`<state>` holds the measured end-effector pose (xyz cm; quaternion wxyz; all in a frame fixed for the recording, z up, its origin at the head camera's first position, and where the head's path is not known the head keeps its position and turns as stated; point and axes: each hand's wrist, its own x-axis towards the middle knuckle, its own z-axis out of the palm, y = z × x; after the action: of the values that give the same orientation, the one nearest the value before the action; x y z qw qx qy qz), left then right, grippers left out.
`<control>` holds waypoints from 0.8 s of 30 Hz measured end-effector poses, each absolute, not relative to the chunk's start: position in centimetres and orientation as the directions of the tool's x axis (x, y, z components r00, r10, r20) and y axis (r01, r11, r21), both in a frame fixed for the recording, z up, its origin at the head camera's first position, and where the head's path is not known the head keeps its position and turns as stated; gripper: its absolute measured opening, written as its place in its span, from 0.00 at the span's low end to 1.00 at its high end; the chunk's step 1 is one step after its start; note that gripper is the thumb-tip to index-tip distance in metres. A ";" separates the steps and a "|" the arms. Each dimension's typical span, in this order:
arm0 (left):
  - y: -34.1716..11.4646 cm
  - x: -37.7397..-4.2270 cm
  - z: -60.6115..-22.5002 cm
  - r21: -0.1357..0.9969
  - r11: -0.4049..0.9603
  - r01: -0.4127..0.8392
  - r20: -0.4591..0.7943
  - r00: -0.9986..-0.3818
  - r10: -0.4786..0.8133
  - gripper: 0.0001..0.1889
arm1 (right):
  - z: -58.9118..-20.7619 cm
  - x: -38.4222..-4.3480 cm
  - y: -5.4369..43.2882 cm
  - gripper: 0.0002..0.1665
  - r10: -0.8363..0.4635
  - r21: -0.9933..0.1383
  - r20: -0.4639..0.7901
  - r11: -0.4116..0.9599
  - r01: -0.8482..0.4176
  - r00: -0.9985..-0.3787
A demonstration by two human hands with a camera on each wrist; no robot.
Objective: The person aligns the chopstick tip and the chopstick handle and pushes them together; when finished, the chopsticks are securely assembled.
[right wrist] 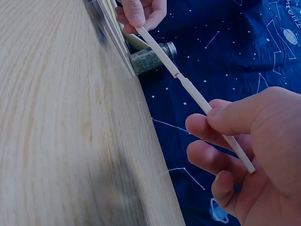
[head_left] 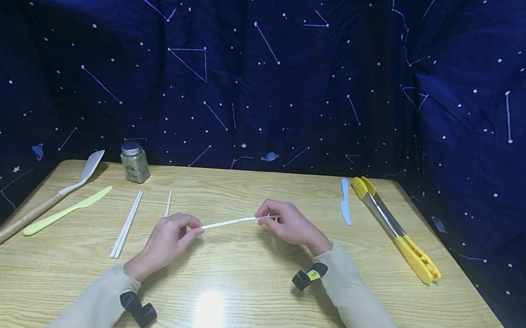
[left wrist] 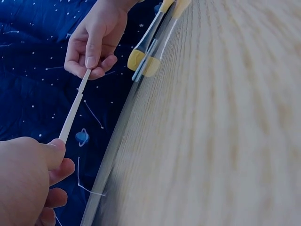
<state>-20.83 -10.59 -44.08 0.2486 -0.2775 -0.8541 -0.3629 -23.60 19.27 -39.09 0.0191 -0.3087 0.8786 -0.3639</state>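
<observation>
Between my two hands, above the table, a thin white chopstick [head_left: 221, 224] is held up nearly level. My left hand [head_left: 166, 238] pinches one end between thumb and forefinger. The right hand [head_left: 291, 223] pinches the other part with thumb and fingertips, and its end lies across the curled fingers in the right wrist view. Near the middle of the chopstick [right wrist: 162, 55] shows a stepped, jagged notch, where the two lengths meet at a slight bend. Just behind the left hand, a single white chopstick [head_left: 168, 202] lies on the table, partly hidden by that hand.
Left of my left hand lie a pair of white chopsticks [head_left: 126, 225], a yellow-green knife [head_left: 68, 211] and a wooden-handled spatula [head_left: 40, 208]. A jar [head_left: 135, 163] stands behind them. At the right are a blue knife [head_left: 345, 201] and yellow-tipped tongs [head_left: 392, 226]. A starry curtain hangs behind the table [head_left: 259, 301].
</observation>
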 end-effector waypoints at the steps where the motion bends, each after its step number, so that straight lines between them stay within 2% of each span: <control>1: -10.6 -20.8 -44.1 0.482 0.581 0.656 0.627 -0.721 0.294 0.04 | -39.1 -23.6 19.3 0.04 -0.556 -0.650 0.192 0.545 -0.529 -0.809; 13: -10.5 -20.8 -44.1 0.485 0.571 0.662 0.642 -0.714 0.281 0.04 | -39.1 -23.6 19.3 0.03 -0.553 -0.646 0.184 0.555 -0.524 -0.813; 24: -10.5 -20.9 -44.4 0.527 0.545 0.653 0.628 -0.731 0.268 0.04 | -39.4 -23.9 19.6 0.03 -0.568 -0.712 0.177 0.490 -0.503 -0.804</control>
<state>-20.92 -10.50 -44.35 0.2456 -0.2728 -0.8438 -0.3915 -23.87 19.60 -39.39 0.0408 -0.3105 0.8623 -0.3980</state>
